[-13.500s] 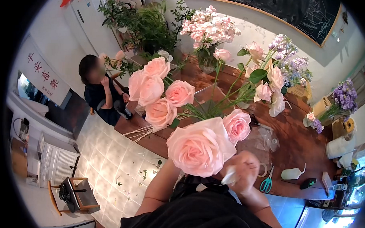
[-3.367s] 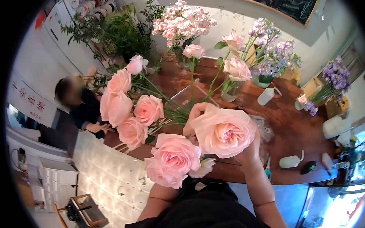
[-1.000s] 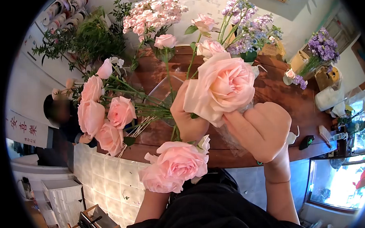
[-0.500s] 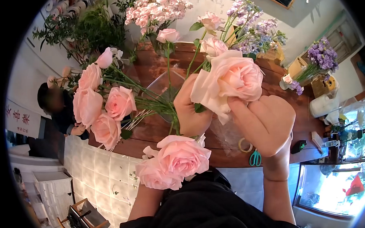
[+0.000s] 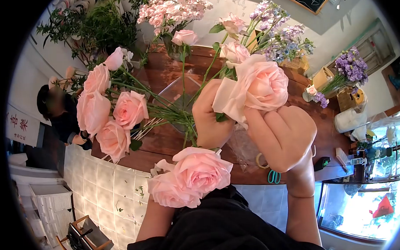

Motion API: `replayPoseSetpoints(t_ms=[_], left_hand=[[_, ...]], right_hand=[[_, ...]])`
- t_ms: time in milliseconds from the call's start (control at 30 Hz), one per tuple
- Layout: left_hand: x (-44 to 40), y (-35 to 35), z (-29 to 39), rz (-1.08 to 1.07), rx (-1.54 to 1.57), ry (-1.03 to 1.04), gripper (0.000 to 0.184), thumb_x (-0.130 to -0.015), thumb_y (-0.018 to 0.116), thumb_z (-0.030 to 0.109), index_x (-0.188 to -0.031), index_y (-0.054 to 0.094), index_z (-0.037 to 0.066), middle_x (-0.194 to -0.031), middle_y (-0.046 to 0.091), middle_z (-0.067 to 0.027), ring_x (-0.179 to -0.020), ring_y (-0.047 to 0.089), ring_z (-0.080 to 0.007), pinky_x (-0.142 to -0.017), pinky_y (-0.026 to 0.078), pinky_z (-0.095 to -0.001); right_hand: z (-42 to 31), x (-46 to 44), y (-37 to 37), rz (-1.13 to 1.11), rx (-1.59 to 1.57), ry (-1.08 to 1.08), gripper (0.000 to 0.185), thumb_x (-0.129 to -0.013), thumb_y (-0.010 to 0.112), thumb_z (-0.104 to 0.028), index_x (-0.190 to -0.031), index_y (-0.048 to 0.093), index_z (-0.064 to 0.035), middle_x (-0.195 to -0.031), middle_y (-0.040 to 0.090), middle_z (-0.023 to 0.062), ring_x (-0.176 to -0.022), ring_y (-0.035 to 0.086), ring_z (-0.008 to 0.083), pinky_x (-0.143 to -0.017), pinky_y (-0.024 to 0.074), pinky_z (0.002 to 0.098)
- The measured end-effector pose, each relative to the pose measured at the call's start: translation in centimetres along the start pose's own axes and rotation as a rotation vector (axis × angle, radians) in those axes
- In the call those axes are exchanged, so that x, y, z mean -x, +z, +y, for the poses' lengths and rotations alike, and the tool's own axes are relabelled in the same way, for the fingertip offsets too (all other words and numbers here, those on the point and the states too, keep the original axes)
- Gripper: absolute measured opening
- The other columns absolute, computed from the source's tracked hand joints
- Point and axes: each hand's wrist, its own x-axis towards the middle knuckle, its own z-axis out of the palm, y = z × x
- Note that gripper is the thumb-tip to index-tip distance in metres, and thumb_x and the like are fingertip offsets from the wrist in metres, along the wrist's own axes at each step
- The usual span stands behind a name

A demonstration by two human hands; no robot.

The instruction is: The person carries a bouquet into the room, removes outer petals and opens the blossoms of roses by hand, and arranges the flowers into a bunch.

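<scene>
Pale pink rose [image 5: 265,85], big bloom, right of centre in the frame, held up between both hands. Right hand [image 5: 283,137]: fingers bunched, thumb and fingertips pinching its lower petals. Left hand [image 5: 212,118]: curled closed at frame centre, around the gathered green stems [image 5: 166,109] as far as I can see; the palm side is hidden. Stems fan out left to a rose cluster [image 5: 94,112], mid-left. More open roses [image 5: 201,171] sit low centre, in front of the left forearm. Below: brown wooden table [image 5: 159,149]. On it, clear tray [image 5: 172,85] behind the stems, tape ring [image 5: 257,161] and teal-handled scissors [image 5: 273,177] just below the right hand. Purple flowers [image 5: 351,67] upper right. Another person [image 5: 61,112] at far left, in dark clothes.
</scene>
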Motion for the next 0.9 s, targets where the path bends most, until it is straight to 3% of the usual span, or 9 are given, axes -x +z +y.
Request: replayPoseSetpoints(t_ms=[267, 433, 567, 633, 733, 767, 833, 900], left_hand=[[-0.2, -0.1, 0.0, -0.011, -0.013, 0.049, 0.025, -0.067, 0.069, 0.000, -0.091, 0.062, -0.001, -0.090, 0.060, -0.0084, -0.081, 0.058, -0.0181, -0.073, 0.044, -0.0272], [0.6, -0.7, -0.1, -0.019, -0.017, -0.085, 0.033, -0.069, 0.068, 0.001, -0.100, 0.060, -0.002, -0.096, 0.061, -0.0080, -0.088, 0.057, -0.0148, -0.078, 0.044, -0.0267], [0.3, -1.1, 0.4, -0.010, 0.031, -0.139, 0.033, -0.074, 0.066, 0.004, -0.105, 0.058, -0.003, -0.098, 0.062, -0.0061, -0.089, 0.055, -0.0098, -0.077, 0.044, -0.0244], [0.2, -1.1, 0.5, 0.042, 0.055, -0.139, 0.031, -0.076, 0.064, 0.007, -0.104, 0.058, -0.003, -0.096, 0.062, -0.0050, -0.087, 0.054, -0.0082, -0.075, 0.044, -0.0232], [0.0, -1.3, -0.1, 0.096, 0.064, -0.023, 0.027, -0.077, 0.063, 0.010, -0.100, 0.059, -0.004, -0.092, 0.062, -0.0034, -0.083, 0.054, -0.0070, -0.072, 0.044, -0.0221], [-0.2, -1.4, -0.2, 0.109, 0.066, 0.014, 0.025, -0.078, 0.063, 0.011, -0.098, 0.059, -0.004, -0.090, 0.062, -0.0028, -0.082, 0.053, -0.0068, -0.071, 0.044, -0.0218], [-0.1, -2.2, -1.0, 0.090, 0.098, -0.083, 0.024, -0.079, 0.064, 0.012, -0.096, 0.059, -0.004, -0.090, 0.062, -0.0025, -0.081, 0.053, -0.0067, -0.071, 0.044, -0.0217], [-0.6, -2.2, -0.8, 0.129, 0.161, -0.125, 0.023, -0.079, 0.064, 0.012, -0.095, 0.059, -0.004, -0.091, 0.062, -0.0028, -0.082, 0.054, -0.0069, -0.072, 0.044, -0.0222]], right_hand=[[0.4, -0.2, 0.1, -0.007, -0.084, -0.039, 0.039, -0.052, 0.060, -0.009, -0.089, 0.064, 0.0014, -0.063, 0.049, 0.0012, -0.050, 0.046, 0.0136, -0.043, 0.0350, 0.0247], [1.2, 1.1, 1.1, 0.107, -0.230, 0.042, 0.040, -0.050, 0.061, -0.007, -0.088, 0.064, 0.0016, -0.060, 0.048, 0.0010, -0.047, 0.045, 0.0152, -0.041, 0.0338, 0.0269], [1.7, 1.6, 2.2, 0.344, -0.384, 0.070, 0.035, -0.052, 0.065, -0.005, -0.087, 0.065, -0.0009, -0.059, 0.051, 0.0019, -0.046, 0.046, 0.0180, -0.041, 0.0333, 0.0282], [1.7, 2.0, 1.9, 0.435, -0.478, 0.134, 0.034, -0.054, 0.067, -0.004, -0.088, 0.065, -0.0022, -0.060, 0.053, 0.0027, -0.046, 0.047, 0.0194, -0.041, 0.0333, 0.0287], [1.7, 3.2, 0.3, 0.468, -1.021, 0.363, 0.018, -0.064, 0.060, -0.002, -0.081, 0.057, -0.0033, -0.063, 0.057, 0.0084, -0.048, 0.049, 0.0174, -0.044, 0.0363, 0.0263], [0.4, 3.3, 0.6, 0.726, -1.148, 0.531, 0.011, -0.067, 0.057, -0.004, -0.078, 0.053, -0.0035, -0.065, 0.057, 0.0102, -0.048, 0.047, 0.0155, -0.045, 0.0370, 0.0252], [0.3, 3.8, -0.4, 0.707, -1.460, 0.733, 0.012, -0.072, 0.055, -0.012, -0.073, 0.044, -0.0056, -0.068, 0.055, 0.0131, -0.050, 0.043, 0.0117, -0.046, 0.0375, 0.0233], [0.1, 4.3, 0.2, 0.716, -1.561, 0.843, 0.016, -0.072, 0.055, -0.014, -0.070, 0.041, -0.0063, -0.073, 0.055, 0.0165, -0.051, 0.042, 0.0119, -0.047, 0.0376, 0.0224]])
